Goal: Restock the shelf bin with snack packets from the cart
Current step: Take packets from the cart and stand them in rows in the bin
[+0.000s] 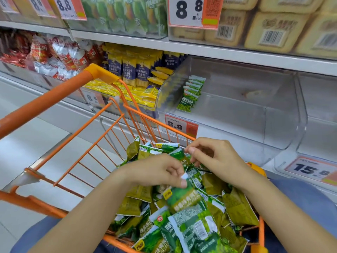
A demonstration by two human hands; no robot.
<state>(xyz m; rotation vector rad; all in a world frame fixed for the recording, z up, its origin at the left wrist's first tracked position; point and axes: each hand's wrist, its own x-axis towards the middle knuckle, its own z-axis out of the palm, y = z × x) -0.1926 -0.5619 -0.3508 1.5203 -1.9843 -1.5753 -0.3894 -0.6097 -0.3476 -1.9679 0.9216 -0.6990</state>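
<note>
risk: packets [184, 212] are slick, small and heaped loose; a light fingertip pinch could let one slide back into the cart [102, 143] or drop past the rim on the lift toward the shelf.
risk, bin side: the few packets already in the clear bin [237, 99] stand in a leaning row [191, 92] at its left wall; a careless placement could knock that row flat.
packets, look: glossy green film with pale sealed ends, some olive-yellow backs showing, printed panels and barcodes; lying every way up, overlapping.
packets, place: piled in the near right corner of the orange wire cart, under both hands.
left hand [160, 170]: fingers curled down, tips pinching the white top edge of one green packet [180, 196] that hangs just below them.
right hand [209, 156]: fingers bent over the pile at the cart's far rim; thumb and forefinger seem to nip a pale packet edge, though blur makes this uncertain.
bin, state: mostly bare floor, room across its middle and right side.
neighbours: yellow-and-navy packets [135, 73] in the bin to the left.
</note>
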